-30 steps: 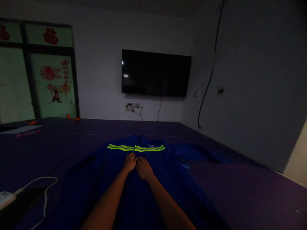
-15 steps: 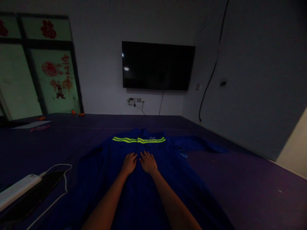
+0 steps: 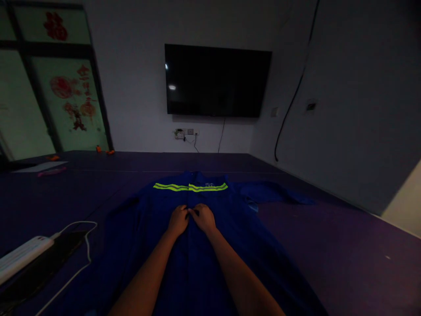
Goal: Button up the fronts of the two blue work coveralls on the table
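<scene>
Blue work jacket (image 3: 201, 265): lay spread, creased, banded yellow-grey, on seamed purple floor (image 3: 332, 250)
Left hand (image 3: 178, 220), right hand (image 3: 204, 218): curled at placket (image 3: 188, 245); couldn't tell whether gripping
Room: looked dim; held wall-mounted television (image 3: 217, 81)

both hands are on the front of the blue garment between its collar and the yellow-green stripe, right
Not quite: the left hand and right hand are on the front of the blue garment, but on the near side of the yellow-green stripe, which lies between them and the collar. The head view shows this.
</scene>
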A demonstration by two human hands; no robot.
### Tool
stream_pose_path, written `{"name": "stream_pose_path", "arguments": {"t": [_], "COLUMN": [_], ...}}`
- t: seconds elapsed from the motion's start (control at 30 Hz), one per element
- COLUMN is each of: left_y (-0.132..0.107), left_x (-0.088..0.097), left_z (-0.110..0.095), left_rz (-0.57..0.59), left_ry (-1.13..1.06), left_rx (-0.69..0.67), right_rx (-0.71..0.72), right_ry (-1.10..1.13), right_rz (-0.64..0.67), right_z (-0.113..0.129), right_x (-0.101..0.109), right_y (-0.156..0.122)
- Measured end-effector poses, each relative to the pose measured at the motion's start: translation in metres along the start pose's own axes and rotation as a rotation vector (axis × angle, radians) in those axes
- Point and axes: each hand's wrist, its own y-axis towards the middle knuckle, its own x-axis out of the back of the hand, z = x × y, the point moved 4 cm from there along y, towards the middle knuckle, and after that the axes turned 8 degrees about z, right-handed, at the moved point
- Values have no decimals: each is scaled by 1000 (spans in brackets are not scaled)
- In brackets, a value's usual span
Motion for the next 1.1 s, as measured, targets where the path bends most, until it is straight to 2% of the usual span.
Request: {"name": "stream_pose_path", "arguments": {"t": [0.3,0.53,0.73,0.93,1.1], "left_y": [-5,-1,4,3,3], "left_x": [3,-3,-6,-3,-2], "left_z": [-12,-9,-3,-5,-5], "left_rz": [59,4,-25,-20,-41], "left_ry": [75,-87,-148,-156,-196], "left_rx": [-117,-149,-89,-146,-182], "right_rx": [-47,-82,-98,-116,-144], "right_ry": [157,232,201,180,218], "right_rz": [-40,-65,-43,-113,-148], "right_z": [-12,-22,-24,-20,-26], "right_x": [-6,-12,-13,-12,-15], "right_y": [7,12,14,12,15]}}
